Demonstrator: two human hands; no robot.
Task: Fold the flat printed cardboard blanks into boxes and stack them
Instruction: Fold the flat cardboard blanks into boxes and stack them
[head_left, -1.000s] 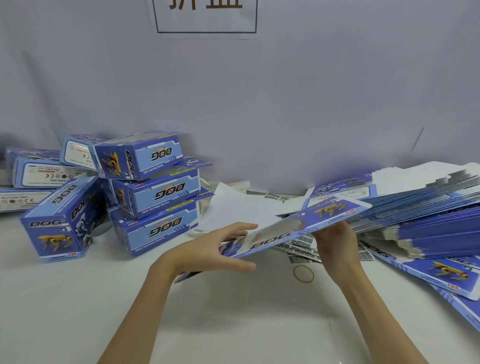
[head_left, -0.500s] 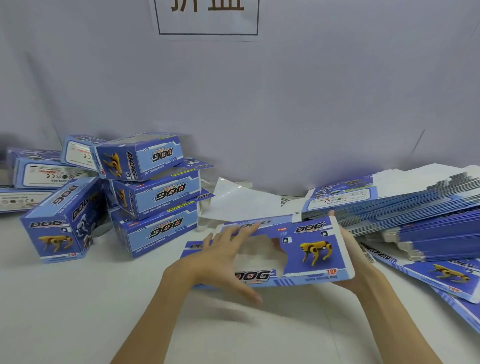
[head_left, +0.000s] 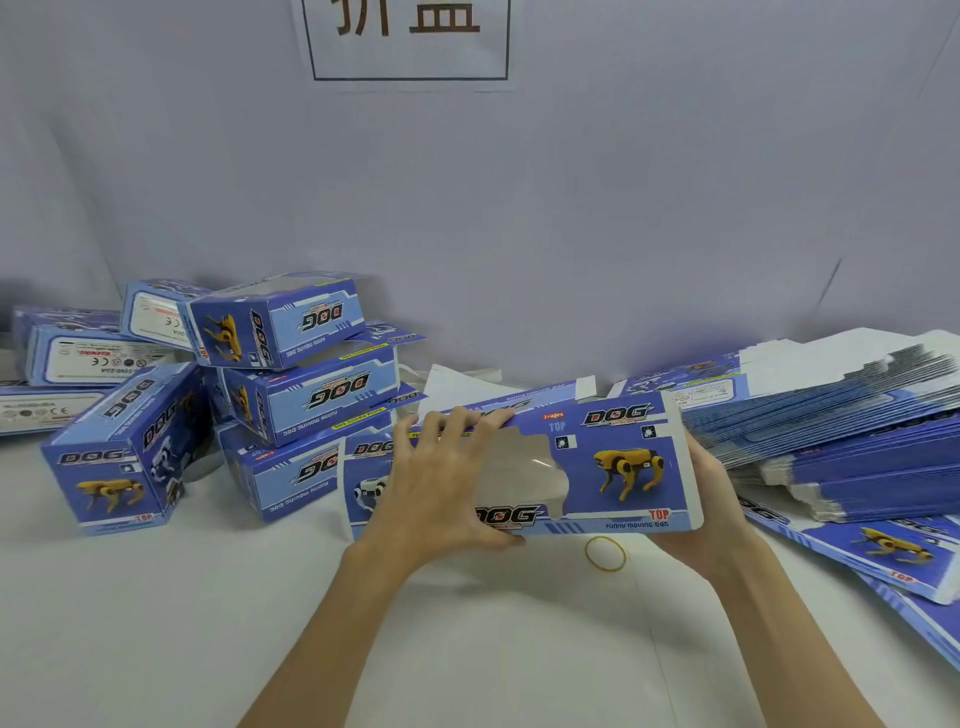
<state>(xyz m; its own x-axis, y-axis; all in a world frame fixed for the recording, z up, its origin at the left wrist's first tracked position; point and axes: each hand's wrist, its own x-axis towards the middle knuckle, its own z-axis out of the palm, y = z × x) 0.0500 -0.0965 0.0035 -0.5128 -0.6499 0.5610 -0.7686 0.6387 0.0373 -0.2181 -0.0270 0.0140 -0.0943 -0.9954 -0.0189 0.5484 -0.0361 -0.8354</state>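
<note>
White worktop (head_left: 156, 623) at centre frame: my left hand (head_left: 441, 488) and right hand (head_left: 711, 499) grip the flat cardboard blank (head_left: 613, 467) by its ends; it seems light, thin and bendy, best held near creases.
</note>
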